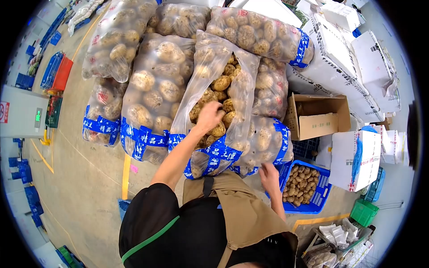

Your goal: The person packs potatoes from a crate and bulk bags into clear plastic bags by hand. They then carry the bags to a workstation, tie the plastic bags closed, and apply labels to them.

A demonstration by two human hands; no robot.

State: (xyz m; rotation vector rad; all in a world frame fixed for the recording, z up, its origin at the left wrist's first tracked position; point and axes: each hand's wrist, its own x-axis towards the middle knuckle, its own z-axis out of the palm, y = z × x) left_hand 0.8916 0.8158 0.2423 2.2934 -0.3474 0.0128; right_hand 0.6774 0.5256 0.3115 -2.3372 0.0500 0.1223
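Translucent plastic forms the open sack point(245, 91), its potatoes point(222, 83) exposed. Beyond its lower right, a blue crate point(320, 202) holds more. The left hand point(209, 118) reaches into the opening, fingers bent against potatoes, grip hidden; the right hand's point(270, 177) finger spacing is unclear.

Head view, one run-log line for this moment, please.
left hand: on potatoes in open bag, grip unclear | right hand: near blue crate of potatoes, grip unclear
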